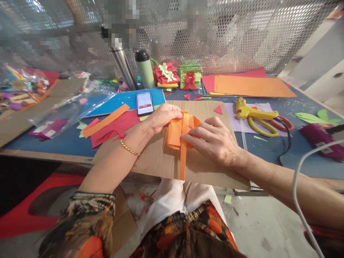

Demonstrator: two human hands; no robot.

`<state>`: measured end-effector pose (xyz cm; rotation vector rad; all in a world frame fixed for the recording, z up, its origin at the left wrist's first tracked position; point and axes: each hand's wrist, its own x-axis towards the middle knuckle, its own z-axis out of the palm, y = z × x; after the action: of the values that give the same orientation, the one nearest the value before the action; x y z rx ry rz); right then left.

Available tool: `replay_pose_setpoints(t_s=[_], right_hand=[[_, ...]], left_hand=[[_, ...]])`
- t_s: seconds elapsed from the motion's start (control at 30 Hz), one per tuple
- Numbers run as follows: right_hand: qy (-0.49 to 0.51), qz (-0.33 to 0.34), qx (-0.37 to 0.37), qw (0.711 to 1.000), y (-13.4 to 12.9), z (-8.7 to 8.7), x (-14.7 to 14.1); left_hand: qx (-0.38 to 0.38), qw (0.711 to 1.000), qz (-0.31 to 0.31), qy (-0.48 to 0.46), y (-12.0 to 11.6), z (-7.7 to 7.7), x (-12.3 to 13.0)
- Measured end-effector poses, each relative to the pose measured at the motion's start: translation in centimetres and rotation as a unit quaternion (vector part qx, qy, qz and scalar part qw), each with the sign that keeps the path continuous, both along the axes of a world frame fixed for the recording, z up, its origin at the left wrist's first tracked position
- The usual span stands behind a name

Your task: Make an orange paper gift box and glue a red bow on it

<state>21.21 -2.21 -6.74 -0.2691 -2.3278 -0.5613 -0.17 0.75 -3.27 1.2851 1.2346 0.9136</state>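
Note:
An orange folded paper piece point(174, 134), like a small box or pouch, rests over the cardboard sheet point(153, 163). A narrow orange paper strip point(183, 161) lies across it and hangs down towards me. My left hand point(165, 116) is closed at the upper left, its thumb and fingers pinching the folded piece near the strip's top end. From the right, my right hand point(216, 139) closes on the folded piece's other side, with fingertips against the strip. Some of the right fingers and the far side of the paper are hidden.
A yellow glue gun point(254, 113) and scissors point(262, 127) lie to the right. Behind stand a green bottle point(145, 70), a steel flask point(125, 68) and paper boxes point(190, 79). A phone point(145, 104) and red paper scraps point(115, 127) lie left. A white cable point(297, 179) hangs at right.

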Motion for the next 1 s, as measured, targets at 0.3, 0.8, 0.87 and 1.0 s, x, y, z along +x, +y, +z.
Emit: replay_pose_setpoints(t_s=[0.3,0.8,0.87,1.0], right_hand=[[-0.016,0.007,-0.042,0.999,-0.5,0.1,-0.1],[-0.001,-0.016,0.019,1.0,-0.7,-0.3,-0.3],[0.011,-0.015,0.007,1.0,-0.8,-0.4,-0.6],[0.009,-0.019,-0.018,1.0,-1.1,-0.5,-1.0]], left_hand=[[0.0,1.0,0.01,-0.011,0.2,0.1,-0.2],[0.004,0.999,0.038,-0.025,0.4,0.0,-0.4],[0.005,0.999,0.045,-0.028,0.3,0.2,-0.4],[0.007,0.998,0.051,-0.03,0.3,0.3,-0.6]])
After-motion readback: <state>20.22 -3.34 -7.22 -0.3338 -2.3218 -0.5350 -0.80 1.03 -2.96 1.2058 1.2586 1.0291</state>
